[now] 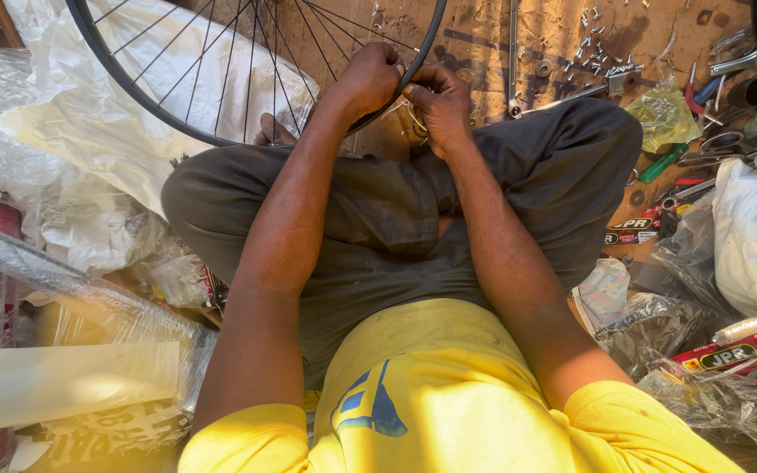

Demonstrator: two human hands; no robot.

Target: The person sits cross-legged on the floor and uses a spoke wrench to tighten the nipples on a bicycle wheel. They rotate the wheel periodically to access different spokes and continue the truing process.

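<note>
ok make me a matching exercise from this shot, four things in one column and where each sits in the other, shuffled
Things:
1. left hand
2. right hand
3. green-handled screwdriver
4. clear plastic sheeting

Places:
A. on the floor, right of the raised knee
B. gripping the bicycle wheel rim
C. heaped on the left side
D. at the rim's lower edge, beside the other hand

Pairs: 1-B, 2-D, 3-A, 4-C

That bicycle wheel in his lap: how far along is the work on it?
Many spokes already run to the wheel rim. In hand: the left hand grips the rim while the right hand pinches something small against it; what, I cannot tell. Small metal parts lie loose on the floor, so more may remain.
</note>
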